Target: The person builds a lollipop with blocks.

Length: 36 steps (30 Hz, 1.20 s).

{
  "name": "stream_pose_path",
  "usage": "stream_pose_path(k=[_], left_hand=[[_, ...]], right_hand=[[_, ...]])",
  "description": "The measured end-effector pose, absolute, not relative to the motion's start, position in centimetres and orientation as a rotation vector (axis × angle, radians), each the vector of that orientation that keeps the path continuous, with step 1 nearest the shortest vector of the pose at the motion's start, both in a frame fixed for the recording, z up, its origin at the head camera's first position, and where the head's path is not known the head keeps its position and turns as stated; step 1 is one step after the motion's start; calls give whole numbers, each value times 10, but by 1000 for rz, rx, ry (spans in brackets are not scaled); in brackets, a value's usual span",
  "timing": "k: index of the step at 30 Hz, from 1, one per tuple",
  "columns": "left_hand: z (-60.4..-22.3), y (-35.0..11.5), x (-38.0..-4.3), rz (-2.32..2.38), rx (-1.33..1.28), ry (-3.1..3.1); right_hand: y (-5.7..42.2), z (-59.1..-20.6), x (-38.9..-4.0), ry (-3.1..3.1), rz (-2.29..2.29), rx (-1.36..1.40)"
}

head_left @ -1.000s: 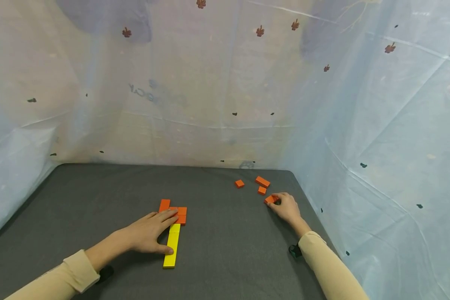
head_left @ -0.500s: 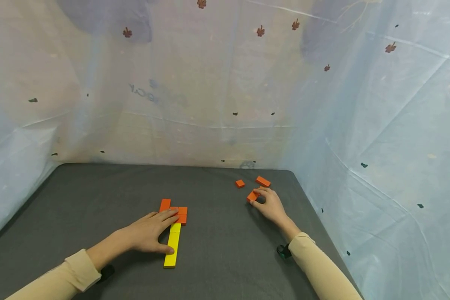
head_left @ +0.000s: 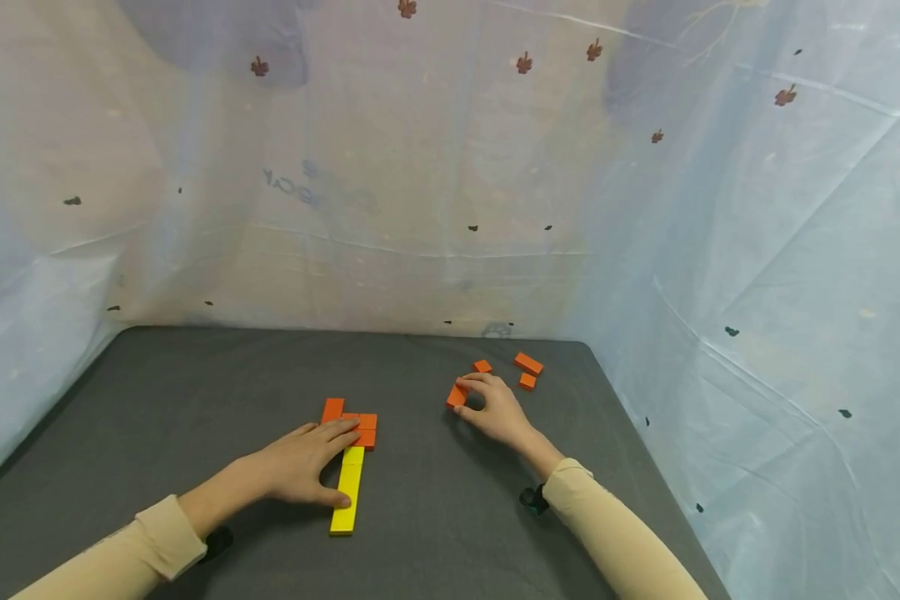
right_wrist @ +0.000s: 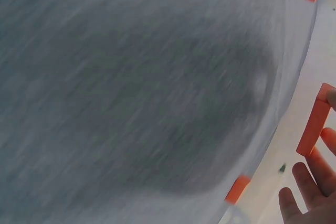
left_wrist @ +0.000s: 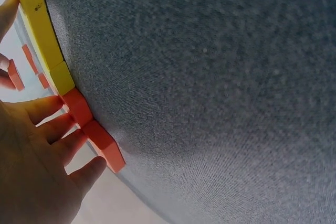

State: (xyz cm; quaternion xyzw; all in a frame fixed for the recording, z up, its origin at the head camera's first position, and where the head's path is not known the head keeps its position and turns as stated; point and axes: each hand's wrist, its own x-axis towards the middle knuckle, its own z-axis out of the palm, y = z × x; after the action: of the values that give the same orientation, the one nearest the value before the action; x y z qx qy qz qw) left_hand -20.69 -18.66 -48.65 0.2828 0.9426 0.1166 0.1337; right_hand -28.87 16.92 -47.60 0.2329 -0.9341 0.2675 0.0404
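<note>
My right hand (head_left: 501,415) pinches an orange rectangular block (right_wrist: 314,124) between thumb and fingers, lifted over the right-middle of the table. My left hand (head_left: 296,467) lies with straight, spread fingers over a flat row of pieces. Its fingertips touch the orange blocks (head_left: 367,435) at the far end, and its thumb touches the long yellow block (head_left: 344,510). A short yellow block (left_wrist: 62,78) joins the long one to the orange ones in the left wrist view. One orange block (head_left: 333,407) sticks out at the far left of the group. Part of the group is hidden under my fingers.
Behind my right hand lie a small orange block (head_left: 482,366), a longer orange block (head_left: 528,363) and another small orange piece (head_left: 527,382). The dark grey tabletop (head_left: 217,375) is bounded behind and on the right by hanging translucent sheeting (head_left: 360,275).
My right hand has carried the orange block leftward from the table's right side, past the loose blocks, towards the middle. My left hand has stayed in place on the pieces.
</note>
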Motion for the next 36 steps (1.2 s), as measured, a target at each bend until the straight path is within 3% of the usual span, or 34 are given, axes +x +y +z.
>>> stream_pose_path(k=[17,36], left_hand=[[-487,-183,-209,279,791,2749],[-485,-185,-208,305,802,2729]], right_hand=[[97,-482,-291,-2865,752,1028],[66,-494,-285,-2977,528,1086]])
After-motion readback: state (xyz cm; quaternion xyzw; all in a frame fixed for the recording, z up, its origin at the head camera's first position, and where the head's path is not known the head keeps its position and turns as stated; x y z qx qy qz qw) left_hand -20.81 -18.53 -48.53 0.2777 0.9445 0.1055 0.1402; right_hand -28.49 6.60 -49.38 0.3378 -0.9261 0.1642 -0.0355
